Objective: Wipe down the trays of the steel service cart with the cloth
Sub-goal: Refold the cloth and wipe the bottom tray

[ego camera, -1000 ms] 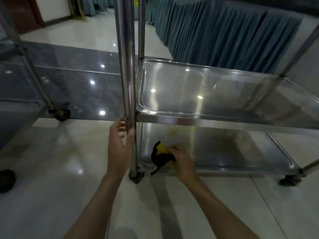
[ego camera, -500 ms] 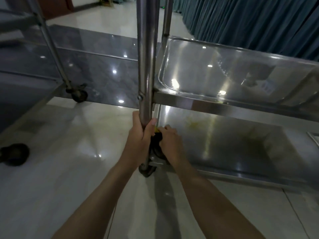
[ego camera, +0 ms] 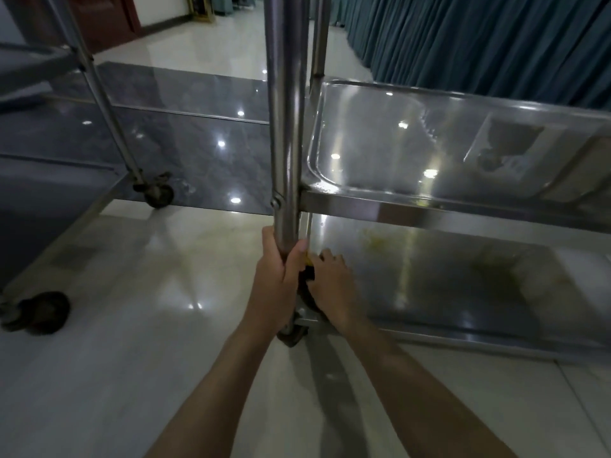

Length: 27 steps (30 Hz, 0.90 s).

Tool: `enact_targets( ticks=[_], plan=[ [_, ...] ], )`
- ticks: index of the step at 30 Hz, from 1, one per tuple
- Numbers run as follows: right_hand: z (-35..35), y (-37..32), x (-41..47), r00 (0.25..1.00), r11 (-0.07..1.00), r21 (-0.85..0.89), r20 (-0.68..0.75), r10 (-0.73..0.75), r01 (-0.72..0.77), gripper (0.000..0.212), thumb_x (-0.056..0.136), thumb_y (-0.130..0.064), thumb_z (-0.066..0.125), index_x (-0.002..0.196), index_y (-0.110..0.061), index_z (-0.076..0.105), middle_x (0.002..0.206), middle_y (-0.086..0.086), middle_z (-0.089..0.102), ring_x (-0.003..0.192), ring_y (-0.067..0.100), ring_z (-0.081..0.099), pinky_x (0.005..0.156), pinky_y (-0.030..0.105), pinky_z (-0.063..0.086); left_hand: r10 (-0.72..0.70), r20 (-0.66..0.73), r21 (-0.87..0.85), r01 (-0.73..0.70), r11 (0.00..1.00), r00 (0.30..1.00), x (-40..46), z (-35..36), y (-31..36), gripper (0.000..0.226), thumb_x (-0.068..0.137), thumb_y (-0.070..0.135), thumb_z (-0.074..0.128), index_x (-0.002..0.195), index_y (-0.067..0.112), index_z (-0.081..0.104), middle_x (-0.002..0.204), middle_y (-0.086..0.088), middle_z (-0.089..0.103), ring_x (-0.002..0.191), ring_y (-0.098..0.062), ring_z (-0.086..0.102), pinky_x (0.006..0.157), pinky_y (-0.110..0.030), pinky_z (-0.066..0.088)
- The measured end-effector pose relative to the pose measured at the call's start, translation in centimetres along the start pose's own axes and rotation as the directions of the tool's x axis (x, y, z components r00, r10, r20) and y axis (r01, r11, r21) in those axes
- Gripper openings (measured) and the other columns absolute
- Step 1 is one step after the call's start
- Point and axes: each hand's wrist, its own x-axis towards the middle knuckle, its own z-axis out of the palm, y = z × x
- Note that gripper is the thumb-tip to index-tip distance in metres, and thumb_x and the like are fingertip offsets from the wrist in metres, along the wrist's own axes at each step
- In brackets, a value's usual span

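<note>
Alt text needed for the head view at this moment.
A person's right hand presses a yellow-and-black cloth into the near corner of a steel cart's bottom tray, while the left hand grips the cart's upright post.

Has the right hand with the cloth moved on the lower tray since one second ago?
Yes. The right hand moved left with the cloth, into the lower tray corner beside the steel post.

Second steel cart at left, its caster on a dark grey floor band. Teal pleated curtain top right. Brown door top left. Another dark caster on pale glossy floor.
</note>
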Motion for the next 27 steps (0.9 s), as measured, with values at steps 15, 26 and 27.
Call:
enact_targets(
  ticks=[15, 26, 27],
  plan=[
    [-6.3, 15.6, -9.0, 0.997, 0.998, 0.007, 0.050, 0.064, -0.064, 0.056, 0.065, 0.011, 0.070, 0.116, -0.012, 0.074, 0.111, 0.014, 0.072, 0.095, 0.042, 0.069, 0.076, 0.046, 0.056, 0.032, -0.062, 0.066, -0.028, 0.997, 0.998, 0.0, 0.2, -1.3, 0.014, 0.106, 0.028, 0.051, 0.109, 0.016, 0.044, 0.074, -0.005, 0.058, 0.066, -0.017, 0.060, 0.062, -0.033, 0.052],
    [-2.8, 8.7, -7.2, 0.999, 0.997, 0.067, 0.035, -0.039, 0.037, 0.048, 0.057, -0.008, 0.069, 0.103, -0.021, 0.073, 0.094, 0.004, 0.069, 0.079, 0.034, 0.067, 0.066, 0.040, 0.056, 0.029, -0.099, 0.080, -0.021, 0.997, 0.995, -0.3, 0.6, -0.9, 0.016, 0.107, 0.029, 0.049, 0.109, 0.015, 0.043, 0.075, -0.006, 0.058, 0.067, -0.015, 0.059, 0.063, -0.030, 0.051],
    [-2.1, 7.0, -6.7, 0.997, 0.995, 0.082, 0.046, -0.069, 0.065, 0.050, 0.057, -0.009, 0.072, 0.106, -0.022, 0.071, 0.095, 0.003, 0.067, 0.082, 0.033, 0.066, 0.068, 0.041, 0.055, 0.028, -0.100, 0.087, -0.019, 0.996, 0.995, -0.3, 0.6, -0.8, 0.015, 0.108, 0.028, 0.049, 0.110, 0.015, 0.043, 0.075, -0.004, 0.058, 0.067, -0.014, 0.059, 0.062, -0.028, 0.051]
  ],
)
